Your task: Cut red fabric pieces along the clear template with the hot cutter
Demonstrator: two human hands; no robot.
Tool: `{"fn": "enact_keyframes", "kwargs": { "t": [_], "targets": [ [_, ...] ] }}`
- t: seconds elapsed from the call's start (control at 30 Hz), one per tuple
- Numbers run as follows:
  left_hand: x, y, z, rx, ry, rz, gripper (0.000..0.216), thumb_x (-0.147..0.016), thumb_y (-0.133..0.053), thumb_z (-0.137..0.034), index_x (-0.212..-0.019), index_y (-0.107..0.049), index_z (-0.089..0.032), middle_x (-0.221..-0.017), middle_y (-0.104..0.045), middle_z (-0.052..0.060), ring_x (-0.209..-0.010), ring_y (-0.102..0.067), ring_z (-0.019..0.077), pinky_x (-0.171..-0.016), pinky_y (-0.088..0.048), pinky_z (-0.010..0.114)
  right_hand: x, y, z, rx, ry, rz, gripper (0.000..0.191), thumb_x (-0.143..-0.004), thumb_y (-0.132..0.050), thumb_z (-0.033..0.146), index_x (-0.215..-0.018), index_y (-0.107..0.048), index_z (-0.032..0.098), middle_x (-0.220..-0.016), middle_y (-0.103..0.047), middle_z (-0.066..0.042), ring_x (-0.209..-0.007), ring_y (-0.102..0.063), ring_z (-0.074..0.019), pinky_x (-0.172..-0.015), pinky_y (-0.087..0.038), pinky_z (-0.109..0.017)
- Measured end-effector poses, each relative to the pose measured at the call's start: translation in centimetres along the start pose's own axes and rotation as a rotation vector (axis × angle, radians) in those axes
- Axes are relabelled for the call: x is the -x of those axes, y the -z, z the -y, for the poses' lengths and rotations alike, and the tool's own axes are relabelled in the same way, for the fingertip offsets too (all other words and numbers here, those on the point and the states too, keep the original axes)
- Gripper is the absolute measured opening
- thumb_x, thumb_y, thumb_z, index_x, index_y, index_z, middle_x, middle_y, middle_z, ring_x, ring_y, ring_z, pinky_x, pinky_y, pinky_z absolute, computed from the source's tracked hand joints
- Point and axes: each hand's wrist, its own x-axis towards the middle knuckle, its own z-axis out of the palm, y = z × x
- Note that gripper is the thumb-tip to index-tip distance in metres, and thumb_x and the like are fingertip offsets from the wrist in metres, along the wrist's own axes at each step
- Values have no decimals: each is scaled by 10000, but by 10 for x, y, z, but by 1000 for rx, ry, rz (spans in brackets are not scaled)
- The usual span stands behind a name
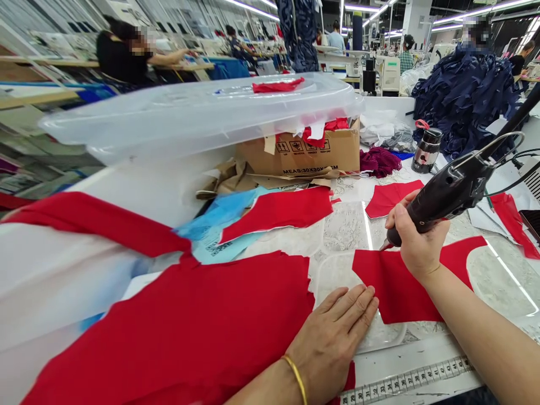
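In the head view my right hand (422, 242) is wrapped round a black corded hand tool (447, 191) with a narrow tip, perhaps a hot cutter. Its tip meets the upper edge of a red fabric piece (415, 287). Flat on the table lies my left hand (335, 332), fingers stretched out, the fingertips at the left edge of that piece. Under and beside its wrist spreads a larger red cloth (202, 332). A clear template (341, 225) lies beneath the cut pieces. Two more red pieces, a long one (282, 211) and a small one (392, 197), lie farther back.
A measuring tape (405, 382) runs along the table's front edge. Behind are a cardboard box (295, 154), a translucent plastic sheet (202, 109), a dark jar (427, 151) and a heap of navy fabric strips (464, 101). Cables trail at right. Other people sit in the background.
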Motion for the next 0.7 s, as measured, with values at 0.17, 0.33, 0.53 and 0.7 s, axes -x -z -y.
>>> {"fn": "enact_keyframes", "kwargs": {
  "t": [0.17, 0.33, 0.53, 0.7],
  "targets": [
    [5, -11, 1, -40, 6, 19, 634, -824, -517, -124, -1457, -510, -119, -1487, -569, 123, -1403, -465, 258, -1156, -393, 422, -6, 12, 7, -29, 37, 19, 185, -809, -718, 303, -919, -592, 227, -592, -563, 87, -480, -553, -114, -534, -491, -287],
    [6, -17, 1, -34, 14, -50, 631, -819, -490, -110, -1449, -524, -140, -1478, -580, 100, -1401, -464, 247, -1164, -375, 414, -11, 31, 12, -4, 38, 49, 189, -845, -708, 315, -967, -588, 234, -607, -583, 84, -483, -578, -115, -511, -488, -267],
    [4, -14, 1, -47, 31, -68, 602, -791, -498, -87, -1383, -590, -146, -1410, -631, 96, -1330, -527, 237, -1153, -394, 391, -10, 31, 9, 52, 18, -11, 199, -787, -719, 339, -820, -560, 226, -568, -557, 78, -486, -581, -126, -526, -494, -293],
    [3, -14, 2, -79, 16, -91, 648, -770, -496, -88, -1410, -574, -157, -1436, -610, 93, -1348, -506, 243, -1142, -410, 388, -15, 37, 13, 36, 54, 4, 194, -811, -693, 327, -923, -568, 230, -564, -562, 93, -456, -567, -114, -503, -481, -278]
  ]
}}
